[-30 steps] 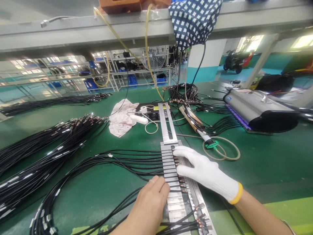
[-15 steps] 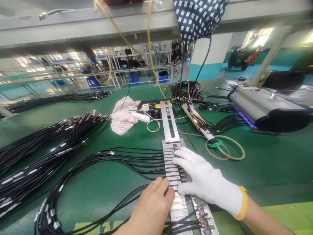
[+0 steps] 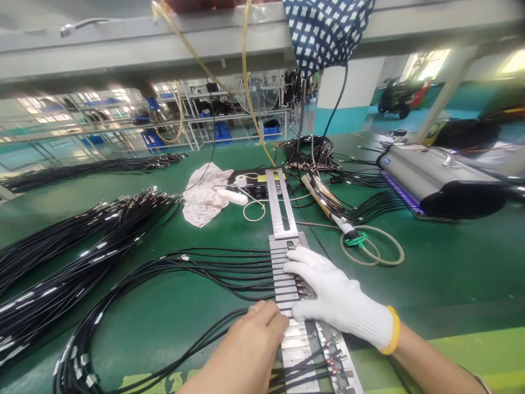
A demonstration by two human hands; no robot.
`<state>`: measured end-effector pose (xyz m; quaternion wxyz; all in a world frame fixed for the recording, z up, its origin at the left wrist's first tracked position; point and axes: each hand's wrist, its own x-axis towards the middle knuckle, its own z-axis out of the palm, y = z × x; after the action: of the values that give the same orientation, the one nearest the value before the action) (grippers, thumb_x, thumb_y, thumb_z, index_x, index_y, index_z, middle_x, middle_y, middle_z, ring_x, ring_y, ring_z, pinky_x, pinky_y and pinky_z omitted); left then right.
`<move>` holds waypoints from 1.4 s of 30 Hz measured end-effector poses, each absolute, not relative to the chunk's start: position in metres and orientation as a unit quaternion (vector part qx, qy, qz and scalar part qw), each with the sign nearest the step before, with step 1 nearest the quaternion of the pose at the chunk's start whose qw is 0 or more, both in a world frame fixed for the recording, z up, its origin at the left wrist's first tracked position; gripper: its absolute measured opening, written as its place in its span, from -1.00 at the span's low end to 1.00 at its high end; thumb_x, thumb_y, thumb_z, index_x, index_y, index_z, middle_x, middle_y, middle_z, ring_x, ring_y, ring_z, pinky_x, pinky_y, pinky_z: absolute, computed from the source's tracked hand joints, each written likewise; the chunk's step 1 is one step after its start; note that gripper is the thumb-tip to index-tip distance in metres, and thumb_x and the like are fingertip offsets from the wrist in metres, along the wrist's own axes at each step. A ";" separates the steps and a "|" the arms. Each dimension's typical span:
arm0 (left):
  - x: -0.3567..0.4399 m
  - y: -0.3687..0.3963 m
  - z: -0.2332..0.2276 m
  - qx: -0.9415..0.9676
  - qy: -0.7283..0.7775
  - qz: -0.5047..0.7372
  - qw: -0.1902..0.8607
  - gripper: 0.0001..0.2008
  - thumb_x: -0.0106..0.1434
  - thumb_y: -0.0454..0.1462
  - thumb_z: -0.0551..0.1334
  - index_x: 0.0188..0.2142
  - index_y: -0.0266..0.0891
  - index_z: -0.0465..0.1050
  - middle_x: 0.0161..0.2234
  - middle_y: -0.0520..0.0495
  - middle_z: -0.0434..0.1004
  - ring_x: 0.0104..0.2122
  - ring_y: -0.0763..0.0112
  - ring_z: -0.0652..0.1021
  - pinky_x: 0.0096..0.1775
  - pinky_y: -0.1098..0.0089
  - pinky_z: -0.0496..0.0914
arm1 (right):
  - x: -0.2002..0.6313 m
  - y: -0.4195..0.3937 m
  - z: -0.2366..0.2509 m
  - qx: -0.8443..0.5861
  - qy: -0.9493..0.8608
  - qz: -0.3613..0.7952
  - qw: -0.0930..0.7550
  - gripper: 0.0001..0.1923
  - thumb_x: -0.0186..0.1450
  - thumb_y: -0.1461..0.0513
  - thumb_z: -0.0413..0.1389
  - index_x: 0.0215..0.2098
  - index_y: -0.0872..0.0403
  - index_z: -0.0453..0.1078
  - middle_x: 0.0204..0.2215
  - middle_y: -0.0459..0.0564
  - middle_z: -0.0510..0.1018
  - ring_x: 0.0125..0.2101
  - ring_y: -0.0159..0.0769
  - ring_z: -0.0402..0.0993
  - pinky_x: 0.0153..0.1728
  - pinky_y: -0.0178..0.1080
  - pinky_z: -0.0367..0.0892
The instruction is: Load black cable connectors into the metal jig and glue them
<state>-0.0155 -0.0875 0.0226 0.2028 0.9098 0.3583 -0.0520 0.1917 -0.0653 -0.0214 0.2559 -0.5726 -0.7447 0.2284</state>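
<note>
Head view: the white-gloved right hand [image 3: 336, 295] lies flat and unclenched on the slotted grey metal fixture bar [image 3: 287, 273] mid-table, fingers over the copper-tipped thin black cables [image 3: 221, 268] seated in its slots. The bare left hand [image 3: 246, 350] presses loosely curled fingers against the bar's near left edge, gripping nothing, on the green table [image 3: 430, 273].

Factory assembly hall — green workbench [image 3: 430, 273] strewn with black cable bundles [image 3: 82, 241], metal jig [image 3: 287, 273], storage racks [image 3: 197, 120] and fan [image 3: 258, 96] behind.
</note>
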 end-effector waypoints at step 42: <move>-0.023 -0.076 0.021 0.841 0.432 -0.035 0.323 -0.85 0.31 -0.39 0.09 -0.39 -0.18 0.28 -0.33 0.02 0.49 -0.35 0.35 0.46 -0.29 0.40 0.24 | 0.204 -0.061 -0.013 -0.566 -0.678 0.334 0.330 -0.63 0.26 0.14 0.12 0.03 -0.01 0.44 0.18 0.00 0.47 0.18 -0.12 0.37 0.26 -0.04 0.22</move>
<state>-0.0230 -0.0758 0.0208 0.3232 0.8410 0.4325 -0.0352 0.2040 -0.0605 -0.0134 0.3304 -0.5655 -0.6776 0.3344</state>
